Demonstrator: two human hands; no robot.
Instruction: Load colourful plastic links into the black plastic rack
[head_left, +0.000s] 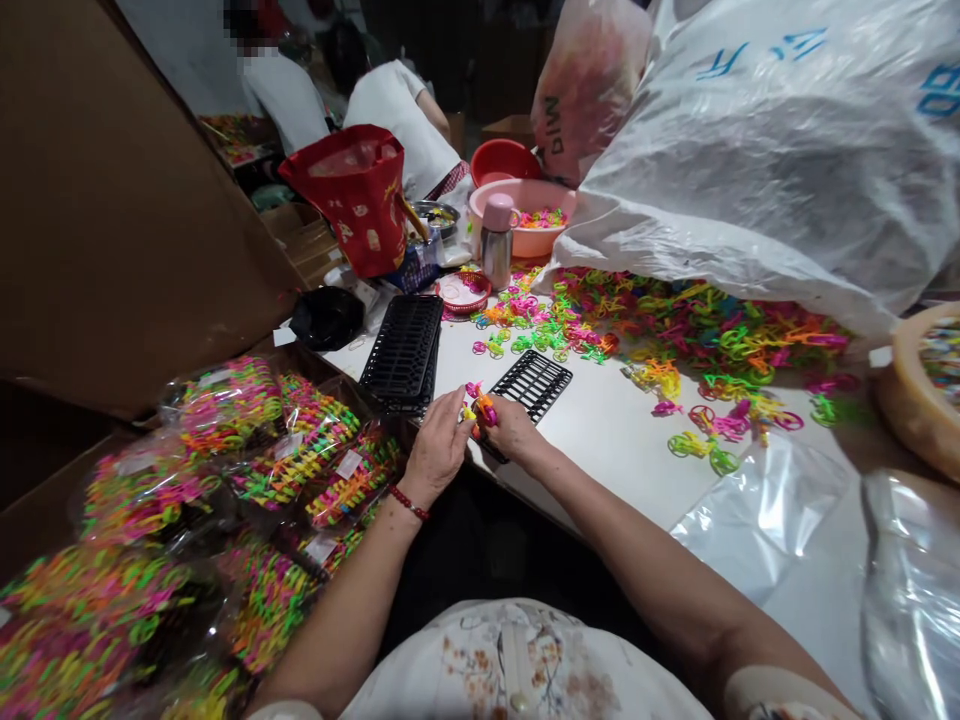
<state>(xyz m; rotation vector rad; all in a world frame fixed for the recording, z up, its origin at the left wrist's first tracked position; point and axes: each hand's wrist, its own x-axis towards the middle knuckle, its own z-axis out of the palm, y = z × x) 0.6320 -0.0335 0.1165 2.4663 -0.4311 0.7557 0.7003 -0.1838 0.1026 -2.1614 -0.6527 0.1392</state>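
Note:
At the table's near edge, my right hand (514,430) is closed around a few small plastic toy bicycles (487,410), with orange, pink and yellow parts showing. My left hand (439,445), a red bead bracelet at its wrist, has its fingers bent together against the same toys; its exact grip is partly hidden. Just beyond my right hand lies a black slotted plastic tray (534,383), partly covered by that hand. A stack of similar black trays (403,345) sits beyond my left hand.
Loose toy bicycles (712,335) are heaped on the white table (600,440), below a big white sack (772,150). Bagged toys (232,405) fill a carton at left. A bottle (496,245), red basket (463,293) and clear bags (772,510) lie around. Two people work behind.

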